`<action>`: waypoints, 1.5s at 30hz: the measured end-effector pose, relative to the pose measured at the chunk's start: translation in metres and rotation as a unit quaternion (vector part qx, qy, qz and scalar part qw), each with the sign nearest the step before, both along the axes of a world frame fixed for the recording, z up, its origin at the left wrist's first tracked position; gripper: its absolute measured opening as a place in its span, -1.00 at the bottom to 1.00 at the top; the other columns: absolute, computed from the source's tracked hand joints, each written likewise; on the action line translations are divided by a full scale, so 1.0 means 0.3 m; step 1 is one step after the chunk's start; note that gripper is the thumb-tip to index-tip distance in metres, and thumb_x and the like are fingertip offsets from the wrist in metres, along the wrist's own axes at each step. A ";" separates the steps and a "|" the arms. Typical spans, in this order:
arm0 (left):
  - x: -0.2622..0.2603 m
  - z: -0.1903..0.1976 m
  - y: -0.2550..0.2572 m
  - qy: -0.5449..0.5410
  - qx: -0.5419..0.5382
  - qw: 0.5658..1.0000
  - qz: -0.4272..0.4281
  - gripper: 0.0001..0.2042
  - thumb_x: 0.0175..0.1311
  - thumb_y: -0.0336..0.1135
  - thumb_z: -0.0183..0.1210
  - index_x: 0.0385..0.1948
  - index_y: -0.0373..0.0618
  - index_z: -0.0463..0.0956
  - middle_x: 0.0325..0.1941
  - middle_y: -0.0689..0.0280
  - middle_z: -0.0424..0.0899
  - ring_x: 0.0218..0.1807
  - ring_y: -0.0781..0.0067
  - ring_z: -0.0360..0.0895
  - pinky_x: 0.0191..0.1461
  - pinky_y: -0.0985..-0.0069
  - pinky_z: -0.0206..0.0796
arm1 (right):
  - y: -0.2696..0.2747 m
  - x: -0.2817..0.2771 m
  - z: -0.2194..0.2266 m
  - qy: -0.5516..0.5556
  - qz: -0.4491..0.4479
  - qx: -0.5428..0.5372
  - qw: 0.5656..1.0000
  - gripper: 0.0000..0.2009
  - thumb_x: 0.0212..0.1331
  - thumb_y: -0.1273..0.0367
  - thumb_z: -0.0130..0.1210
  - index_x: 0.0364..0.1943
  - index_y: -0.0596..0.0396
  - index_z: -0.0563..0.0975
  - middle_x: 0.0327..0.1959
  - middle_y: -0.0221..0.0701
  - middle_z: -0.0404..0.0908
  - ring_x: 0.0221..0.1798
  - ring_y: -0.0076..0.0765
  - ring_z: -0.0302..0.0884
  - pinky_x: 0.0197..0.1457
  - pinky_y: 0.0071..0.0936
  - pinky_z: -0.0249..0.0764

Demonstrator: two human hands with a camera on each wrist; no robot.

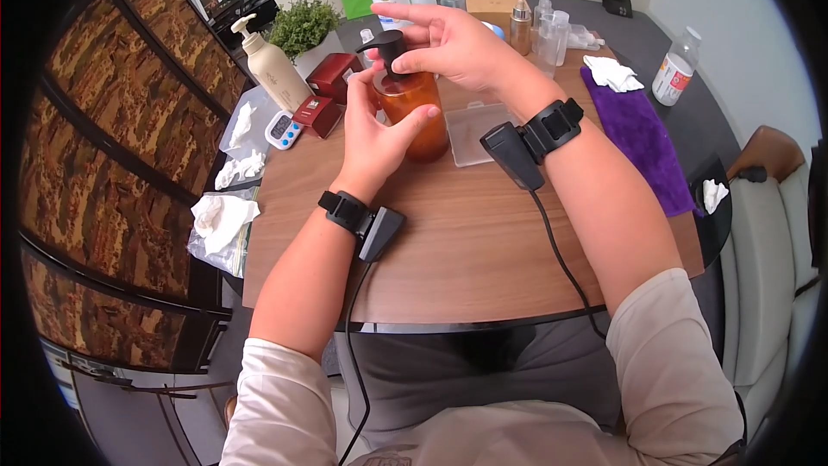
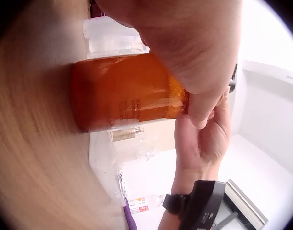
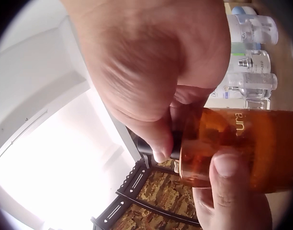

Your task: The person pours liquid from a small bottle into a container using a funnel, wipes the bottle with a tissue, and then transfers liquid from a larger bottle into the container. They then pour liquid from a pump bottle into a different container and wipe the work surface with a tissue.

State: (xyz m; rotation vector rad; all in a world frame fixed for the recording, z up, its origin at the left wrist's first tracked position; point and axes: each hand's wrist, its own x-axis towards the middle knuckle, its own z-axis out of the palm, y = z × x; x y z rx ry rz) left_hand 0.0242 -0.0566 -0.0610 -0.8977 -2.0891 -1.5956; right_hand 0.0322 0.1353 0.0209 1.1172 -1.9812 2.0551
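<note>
An amber pump bottle point(image 1: 416, 125) stands upright on the wooden table, its black pump head point(image 1: 391, 45) at the neck. My left hand point(image 1: 377, 134) grips the bottle's upper body, thumb across the near side. With thumb and fingers my right hand point(image 1: 457, 47) pinches the black pump collar from the right. In the right wrist view, the right thumb presses the black collar point(image 3: 176, 143) just above the amber shoulder, and gold letters show on the bottle point(image 3: 261, 148). The left wrist view has the bottle's base point(image 2: 82, 96) at the tabletop, its neck hidden by the left hand.
Right behind the bottle lies a clear plastic tray point(image 1: 474, 145). Dark red boxes point(image 1: 332, 78), a timer point(image 1: 283, 130) and a cream pump bottle point(image 1: 274, 69) are at the left. A purple towel point(image 1: 638, 142) and labelled bottle point(image 1: 675, 69) lie to the right; several bottles line the back.
</note>
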 end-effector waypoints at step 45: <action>-0.022 -0.011 -0.033 -0.088 0.090 0.985 -0.118 -0.31 0.22 -0.27 0.53 0.37 -0.26 0.42 0.18 0.26 0.66 0.21 0.43 0.56 0.34 0.39 0.38 | -0.004 -0.004 -0.013 0.014 -0.039 0.005 0.999 -0.15 0.21 0.54 0.37 0.62 0.02 0.25 -0.01 -0.15 0.77 0.01 -0.43 0.70 0.17 -0.44 0.63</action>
